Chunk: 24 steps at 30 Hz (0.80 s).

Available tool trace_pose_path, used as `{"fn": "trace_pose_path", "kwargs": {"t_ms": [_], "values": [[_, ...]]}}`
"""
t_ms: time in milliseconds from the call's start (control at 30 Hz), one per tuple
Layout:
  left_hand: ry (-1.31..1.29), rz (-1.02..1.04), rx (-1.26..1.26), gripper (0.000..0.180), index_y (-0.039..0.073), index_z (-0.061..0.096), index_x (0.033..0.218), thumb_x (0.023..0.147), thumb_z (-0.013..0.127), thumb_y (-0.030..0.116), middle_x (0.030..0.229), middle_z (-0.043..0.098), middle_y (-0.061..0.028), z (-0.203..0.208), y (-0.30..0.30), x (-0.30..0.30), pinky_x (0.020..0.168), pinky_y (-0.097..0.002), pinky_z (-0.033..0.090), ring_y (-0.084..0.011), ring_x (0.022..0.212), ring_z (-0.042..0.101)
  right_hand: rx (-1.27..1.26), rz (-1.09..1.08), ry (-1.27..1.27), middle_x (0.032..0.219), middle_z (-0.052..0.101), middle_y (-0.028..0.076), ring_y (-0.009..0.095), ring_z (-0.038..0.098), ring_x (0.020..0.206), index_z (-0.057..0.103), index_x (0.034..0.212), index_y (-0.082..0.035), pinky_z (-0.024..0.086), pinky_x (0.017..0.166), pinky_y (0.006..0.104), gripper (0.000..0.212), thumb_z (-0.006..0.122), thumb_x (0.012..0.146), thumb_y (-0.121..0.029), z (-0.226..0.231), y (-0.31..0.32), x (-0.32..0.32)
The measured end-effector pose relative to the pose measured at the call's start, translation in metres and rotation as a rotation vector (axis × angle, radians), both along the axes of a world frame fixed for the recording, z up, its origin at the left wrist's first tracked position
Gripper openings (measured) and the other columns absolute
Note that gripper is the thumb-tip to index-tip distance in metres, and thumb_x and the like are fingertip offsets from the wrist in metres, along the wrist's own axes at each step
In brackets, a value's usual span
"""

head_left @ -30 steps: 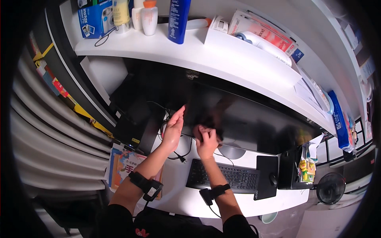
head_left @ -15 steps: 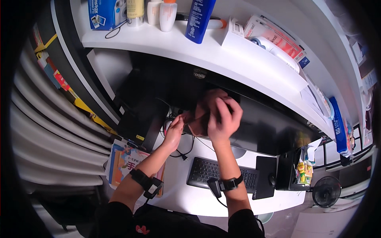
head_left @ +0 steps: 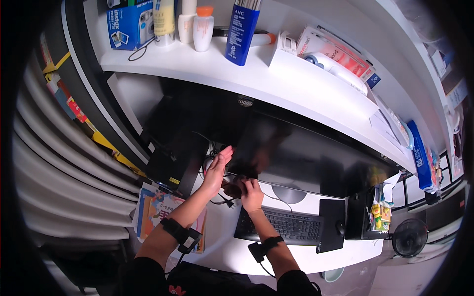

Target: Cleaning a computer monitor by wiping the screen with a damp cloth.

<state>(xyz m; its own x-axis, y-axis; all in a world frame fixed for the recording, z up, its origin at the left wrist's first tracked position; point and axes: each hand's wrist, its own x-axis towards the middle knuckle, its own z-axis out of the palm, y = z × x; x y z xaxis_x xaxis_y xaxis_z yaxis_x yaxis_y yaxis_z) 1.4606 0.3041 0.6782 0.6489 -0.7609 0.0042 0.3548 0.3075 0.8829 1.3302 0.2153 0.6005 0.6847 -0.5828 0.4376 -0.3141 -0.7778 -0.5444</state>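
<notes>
A black monitor stands beneath the white shelf, its dark screen facing me. My left hand is at the screen's left edge, its fingers stretched out flat and pointing up. Just below the screen's lower left corner, my right hand is closed on a brown cloth, which is bunched and partly hidden by the fingers. Under my right forearm lies a black keyboard. Black cables with a plug run on the desk beside the cloth.
Bottles and a blue box line the shelf above. A mouse rests on a black pad. Books are at the left, next to a grey curtain. A small black fan stands at the right.
My right hand has come down from the screen to its lower left corner with the cloth. My left fingers, pinched near the cloth before, are now stretched out.
</notes>
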Motion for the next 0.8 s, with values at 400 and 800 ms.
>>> {"fn": "trace_pose_path", "kwargs": {"t_ms": [400,800], "values": [[0.103,-0.004,0.1,0.052,0.015,0.029,0.136,0.093,0.027,0.046,0.142,0.026,-0.0006,0.011,0.002,-0.01,0.104,-0.0409,0.009,-0.0166,0.132,0.017,-0.589,-0.113,-0.518,0.128,0.042,0.016,0.039,0.04,0.111,0.056,0.114,-0.01,0.031,0.093,0.0478,0.052,0.057,0.065,0.003,0.202,-0.029,0.04],[0.143,0.027,0.116,0.052,0.012,0.034,0.133,0.093,0.029,0.045,0.14,0.03,-0.0051,-0.013,0.008,-0.007,0.106,-0.0399,0.013,-0.0183,0.131,0.021,-0.547,0.318,0.119,0.129,0.045,0.001,0.021,0.049,0.099,0.048,0.123,-0.01,0.036,0.092,0.0383,0.054,0.05,0.069,-0.009,0.019,-0.012,0.017]]}}
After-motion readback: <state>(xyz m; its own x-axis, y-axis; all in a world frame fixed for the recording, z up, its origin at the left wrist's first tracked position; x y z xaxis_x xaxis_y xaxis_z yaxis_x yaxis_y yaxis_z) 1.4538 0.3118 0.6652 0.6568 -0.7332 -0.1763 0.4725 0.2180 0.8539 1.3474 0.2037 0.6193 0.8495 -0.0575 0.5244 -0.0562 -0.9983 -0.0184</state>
